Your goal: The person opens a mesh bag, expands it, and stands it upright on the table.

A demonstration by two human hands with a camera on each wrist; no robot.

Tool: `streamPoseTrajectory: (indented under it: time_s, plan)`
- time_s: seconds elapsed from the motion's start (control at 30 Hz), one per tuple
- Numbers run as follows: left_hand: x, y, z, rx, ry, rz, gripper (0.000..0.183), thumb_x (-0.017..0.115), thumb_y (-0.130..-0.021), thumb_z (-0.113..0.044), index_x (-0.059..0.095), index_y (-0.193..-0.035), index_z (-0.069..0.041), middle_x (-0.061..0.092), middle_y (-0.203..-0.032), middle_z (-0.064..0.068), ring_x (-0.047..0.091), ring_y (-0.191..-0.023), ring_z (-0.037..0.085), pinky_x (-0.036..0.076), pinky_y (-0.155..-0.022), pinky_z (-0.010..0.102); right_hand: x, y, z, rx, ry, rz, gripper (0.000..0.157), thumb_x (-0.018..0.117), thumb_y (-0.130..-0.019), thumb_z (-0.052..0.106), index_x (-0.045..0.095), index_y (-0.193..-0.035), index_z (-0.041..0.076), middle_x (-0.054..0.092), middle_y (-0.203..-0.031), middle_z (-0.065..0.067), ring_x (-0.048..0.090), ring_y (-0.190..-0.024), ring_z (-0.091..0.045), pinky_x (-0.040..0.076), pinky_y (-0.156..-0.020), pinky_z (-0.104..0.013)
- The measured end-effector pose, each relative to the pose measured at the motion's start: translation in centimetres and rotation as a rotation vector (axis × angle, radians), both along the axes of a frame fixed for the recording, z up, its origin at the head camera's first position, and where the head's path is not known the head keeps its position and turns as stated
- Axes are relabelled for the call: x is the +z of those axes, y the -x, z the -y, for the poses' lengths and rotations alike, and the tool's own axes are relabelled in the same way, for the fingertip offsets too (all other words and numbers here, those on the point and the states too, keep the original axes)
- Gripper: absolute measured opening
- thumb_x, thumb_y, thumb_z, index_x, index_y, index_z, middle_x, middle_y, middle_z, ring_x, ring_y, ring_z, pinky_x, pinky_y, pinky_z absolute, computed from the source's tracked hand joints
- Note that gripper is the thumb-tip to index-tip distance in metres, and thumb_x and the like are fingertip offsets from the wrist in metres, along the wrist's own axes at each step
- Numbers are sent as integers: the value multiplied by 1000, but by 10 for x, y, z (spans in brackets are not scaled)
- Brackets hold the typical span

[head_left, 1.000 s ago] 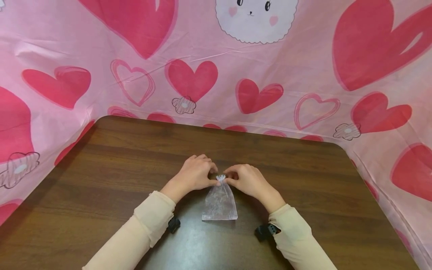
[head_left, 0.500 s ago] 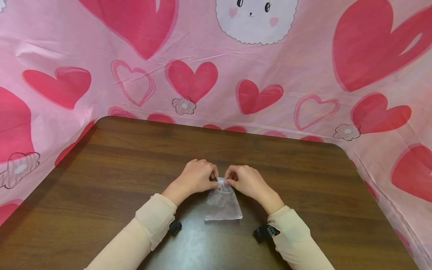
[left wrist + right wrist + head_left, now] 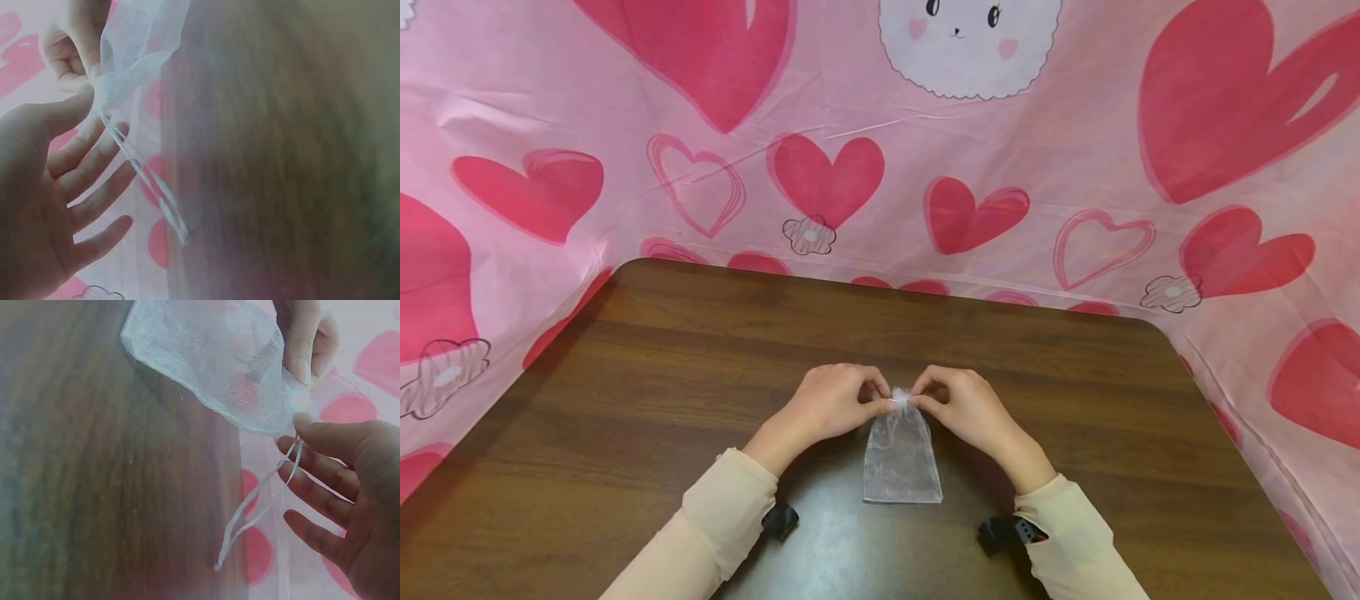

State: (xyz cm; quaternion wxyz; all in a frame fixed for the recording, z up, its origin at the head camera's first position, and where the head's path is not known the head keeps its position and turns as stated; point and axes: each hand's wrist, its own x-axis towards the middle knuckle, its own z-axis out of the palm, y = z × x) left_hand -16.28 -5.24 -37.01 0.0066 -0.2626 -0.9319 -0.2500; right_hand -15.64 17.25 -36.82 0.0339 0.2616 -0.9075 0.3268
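Note:
A small sheer white organza drawstring bag [image 3: 902,462] hangs from both hands over the middle of the table, its neck gathered and its flat bottom toward the person. My left hand [image 3: 835,400] pinches the gathered neck from the left between thumb and forefinger. From the right, my right hand [image 3: 970,408] pinches the same neck. In the left wrist view a white drawstring loop [image 3: 147,172] dangles beside the spread lower fingers. Another drawstring loop [image 3: 259,500] hangs at the right hand in the right wrist view. The bag is see-through, and no contents show in it.
The brown wood-grain table [image 3: 700,350] has rounded far corners. Behind it and along both sides hangs a pink cloth [image 3: 1037,150] printed with hearts. A black wrist camera [image 3: 781,521] sits on the left wrist, and another black camera [image 3: 996,533] on the right.
The bag's neck was bunched, then spread wider half a second ago, and is gathered tight again now. Both forearms have moved slightly apart, and the bag's bottom hangs straighter.

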Motion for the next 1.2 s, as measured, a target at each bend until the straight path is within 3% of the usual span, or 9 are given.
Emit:
streamPoseTrajectory:
  time_s: [0.17, 0.47, 0.67, 0.93, 1.2]
  plan:
    - [3, -9, -1, 10, -68, -17, 12, 74, -88, -41, 73, -95, -31, 69, -86, -16, 64, -83, 3, 48, -75, 36, 4, -10, -3, 0, 53, -17, 11, 79, -85, 14, 71, -90, 20, 69, -87, 12, 65, -81, -8, 55, -75, -36]
    - [9, -25, -3, 15, -142, -33, 12, 75, -88, -40, 71, -95, -31, 68, -87, -15, 64, -84, 4, 48, -76, 37, 3, -26, -3, 56, 153, -166, 17, 81, -81, 6, 71, -90, 17, 70, -89, 11, 66, -84, -7, 55, -74, -41]
    - [12, -30, -3, 38, -229, -94, 9, 76, -88, -35, 72, -93, -30, 69, -87, -15, 64, -84, 6, 49, -74, 38, 7, -31, -1, 40, 221, -216, 21, 82, -78, 1, 71, -90, 15, 70, -88, 10, 66, -84, -8, 55, -74, -41]
    - [15, -34, -3, 52, -304, -199, 8, 79, -86, -31, 73, -90, -27, 67, -82, -14, 64, -77, 9, 47, -66, 32, 10, -37, 3, -83, 317, -109, 16, 79, -84, 7, 69, -95, 12, 71, -89, 6, 66, -84, -11, 54, -73, -43]
    - [17, -36, -4, 29, -367, -267, 10, 81, -84, -27, 73, -88, -25, 68, -81, -12, 65, -76, 11, 47, -64, 31, 10, -38, 2, -58, 402, -30, 9, 76, -87, 9, 72, -95, 12, 71, -90, 5, 65, -82, -13, 54, -75, -36]
